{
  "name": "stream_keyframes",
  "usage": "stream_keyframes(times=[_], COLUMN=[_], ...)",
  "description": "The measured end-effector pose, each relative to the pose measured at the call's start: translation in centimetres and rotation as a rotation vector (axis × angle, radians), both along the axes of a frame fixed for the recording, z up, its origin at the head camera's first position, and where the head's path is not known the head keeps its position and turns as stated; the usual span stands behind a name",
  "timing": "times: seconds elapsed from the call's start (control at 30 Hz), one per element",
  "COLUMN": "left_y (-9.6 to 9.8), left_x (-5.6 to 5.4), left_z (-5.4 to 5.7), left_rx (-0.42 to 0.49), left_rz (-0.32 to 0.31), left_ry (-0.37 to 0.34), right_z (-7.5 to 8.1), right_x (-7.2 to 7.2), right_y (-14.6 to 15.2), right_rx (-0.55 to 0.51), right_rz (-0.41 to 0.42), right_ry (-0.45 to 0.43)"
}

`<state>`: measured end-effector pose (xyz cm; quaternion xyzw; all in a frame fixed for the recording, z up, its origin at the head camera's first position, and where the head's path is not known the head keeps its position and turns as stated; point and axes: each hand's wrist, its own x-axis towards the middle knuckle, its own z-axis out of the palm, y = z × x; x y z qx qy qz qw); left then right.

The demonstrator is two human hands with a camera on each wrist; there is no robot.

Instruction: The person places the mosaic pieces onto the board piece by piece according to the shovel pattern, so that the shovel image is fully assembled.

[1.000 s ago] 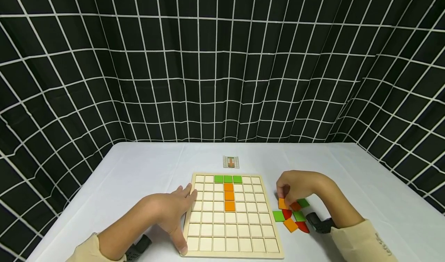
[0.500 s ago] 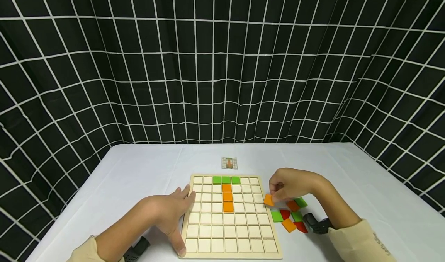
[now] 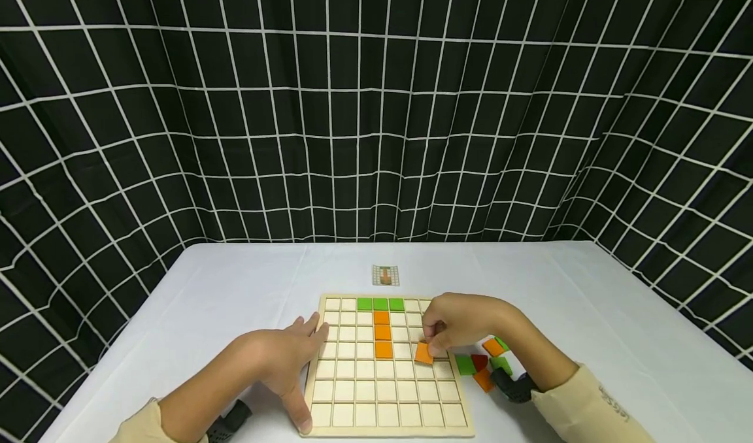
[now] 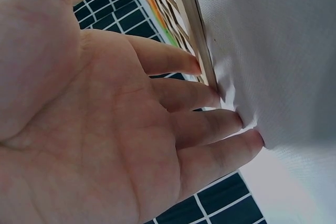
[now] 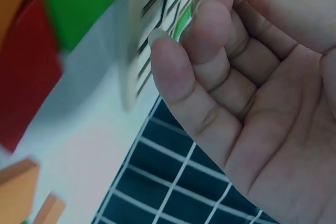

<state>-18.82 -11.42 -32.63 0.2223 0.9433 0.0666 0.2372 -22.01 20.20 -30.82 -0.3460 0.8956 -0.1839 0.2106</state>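
Observation:
A wooden grid board [image 3: 367,413] lies on the white table, with three green square tiles [image 3: 380,304] in its far row. Below the middle one, three orange square tiles [image 3: 382,332] run down a column. My left hand [image 3: 282,364] rests along the board's left edge, thumb at the near corner. In the left wrist view its straight fingers [image 4: 207,127] touch the board's side and the cloth. Over the board's right half, my right hand [image 3: 461,322] pinches an orange square tile [image 3: 423,353], tilted against the grid. The right wrist view leaves that tile hidden.
Right of the board lies a loose pile: green [image 3: 465,365], red [image 3: 479,362] and orange tiles [image 3: 493,347], partly hidden by the right forearm. A small printed pattern card [image 3: 385,275] lies beyond the board. A black curtain with white grid lines [image 3: 376,136] stands behind the table.
My right hand has picked up an orange tile from the pile and carried it left over the board. The left hand has stayed at the board's edge.

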Motion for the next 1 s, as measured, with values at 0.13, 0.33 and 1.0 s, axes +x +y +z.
stream_keyframes(times=[0.13, 0.33, 1.0], left_y=[0.0, 0.0, -0.1], left_x=[0.0, -0.1, 0.0], left_z=[-0.2, -0.2, -0.1], left_rx=[0.0, -0.007, -0.001], left_rz=[-0.008, -0.014, -0.003], left_ry=[0.006, 0.011, 0.0], right_z=[0.3, 0.8, 0.6], right_x=[0.5, 0.4, 0.0], right_y=[-1.4, -3.5, -9.4], right_rx=[0.024, 0.052, 0.201], right_rz=[0.024, 0.064, 0.112], right_ry=[0.048, 0.086, 0.124])
